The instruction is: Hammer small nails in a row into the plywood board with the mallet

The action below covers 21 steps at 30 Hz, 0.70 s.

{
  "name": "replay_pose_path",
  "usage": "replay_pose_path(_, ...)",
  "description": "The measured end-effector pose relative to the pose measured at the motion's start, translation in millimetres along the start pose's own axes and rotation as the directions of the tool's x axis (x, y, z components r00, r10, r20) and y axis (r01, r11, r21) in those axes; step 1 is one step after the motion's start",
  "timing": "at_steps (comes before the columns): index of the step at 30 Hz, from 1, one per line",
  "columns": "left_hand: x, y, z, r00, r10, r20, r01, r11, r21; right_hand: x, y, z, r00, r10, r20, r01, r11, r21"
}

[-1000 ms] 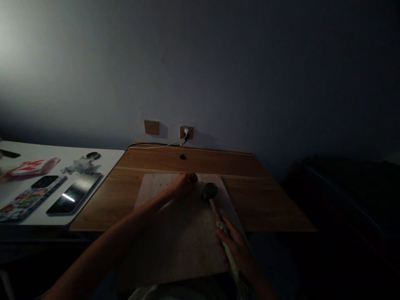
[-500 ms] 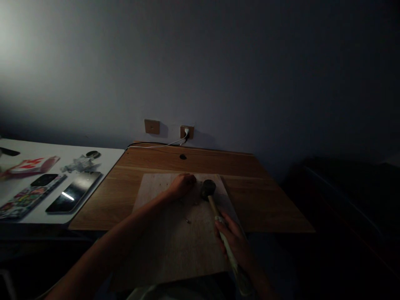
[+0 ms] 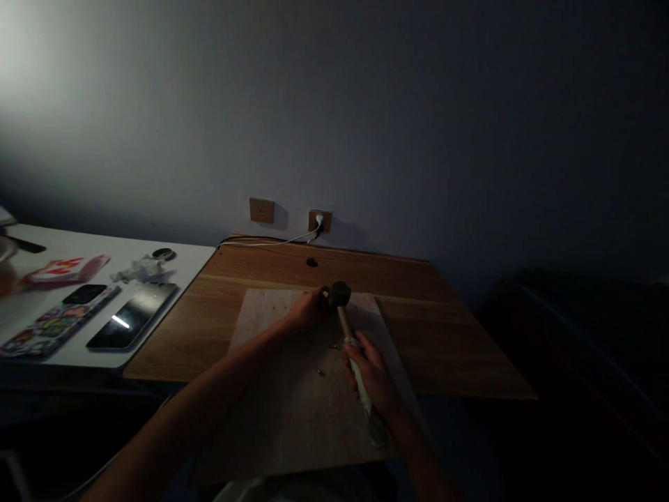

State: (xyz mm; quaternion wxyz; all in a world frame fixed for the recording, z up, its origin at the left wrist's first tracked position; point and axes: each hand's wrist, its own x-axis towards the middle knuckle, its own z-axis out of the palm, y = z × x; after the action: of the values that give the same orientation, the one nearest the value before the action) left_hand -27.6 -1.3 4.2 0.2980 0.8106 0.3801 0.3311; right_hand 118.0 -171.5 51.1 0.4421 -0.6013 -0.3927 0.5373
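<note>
My right hand (image 3: 372, 373) is wrapped around the pale handle of a mallet (image 3: 341, 295) with a dark, thick head. The mallet head is over the far part of a light wooden board (image 3: 293, 418), right by the fingers of my left hand (image 3: 308, 307). Those left fingers are pinched together near the board's far edge; what they hold is hidden in the dark. Small shiny metal pieces, perhaps nails or screws, lie on the board, one (image 3: 320, 372) near its middle. A few dark dots mark the board's far left part.
The board rests on a brown wooden table (image 3: 460, 348) against the wall. On a white table (image 3: 104, 359) at left are a phone (image 3: 130, 317), a patterned case (image 3: 57, 324), crumpled plastic (image 3: 143, 268) and a red-and-white packet (image 3: 67, 268). Cables run to a wall socket (image 3: 320, 221).
The mallet and my right hand have moved left and forward, bringing the head up against my left fingers. My left hand stays pinched at the board's far part. The view has shifted slightly.
</note>
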Motion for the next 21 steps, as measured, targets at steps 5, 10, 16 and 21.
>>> replay_pose_path(5, 2, -1, -4.9, 0.998, 0.02, 0.054, -0.018, 0.999, -0.032, -9, -2, -4, 1.0, 0.011, -0.008, -0.011, 1.0, -0.006)
replay_pose_path(10, -6, 18, -26.2, 0.981, 0.057, 0.187, -0.083, 0.987, 0.134, -31, 8, -22, 0.995, 0.078, -0.066, -0.078, 0.997, 0.009)
replay_pose_path(16, -31, 52, -28.4, 0.821, 0.281, 0.497, -0.38, 0.918, 0.109, -42, 26, -38, 0.981, 0.166, -0.097, -0.167, 0.986, -0.002)
replay_pose_path(21, -40, 68, -19.8, 0.785, 0.346, 0.515, -0.507, 0.835, 0.212, -39, 29, -40, 0.984, 0.165, -0.064, -0.171, 0.98, -0.105)
